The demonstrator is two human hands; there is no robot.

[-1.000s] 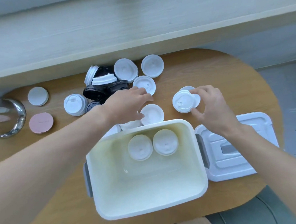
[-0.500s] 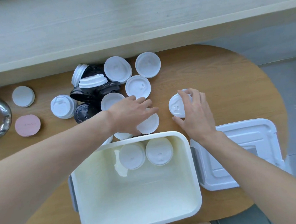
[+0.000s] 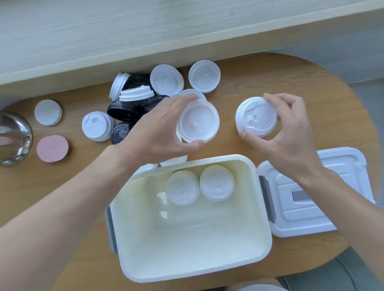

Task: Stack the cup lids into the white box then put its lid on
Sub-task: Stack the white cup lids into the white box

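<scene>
While two white cup lids (image 3: 199, 185) lie inside the white box (image 3: 193, 265) against its far wall, each hand grips another beyond that wall: left hand (image 3: 161, 129) curled round an upturned lid (image 3: 197, 121), right hand (image 3: 288, 129) pinching a domed lid (image 3: 255, 117). Box lid (image 3: 312, 214) rests just right of the box.

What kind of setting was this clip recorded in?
Probably a home or office corner, not a café counter: a small rounded wooden table pushed against a pale wood ledge, loose cup lids, a white box and a steel bowl.
</scene>
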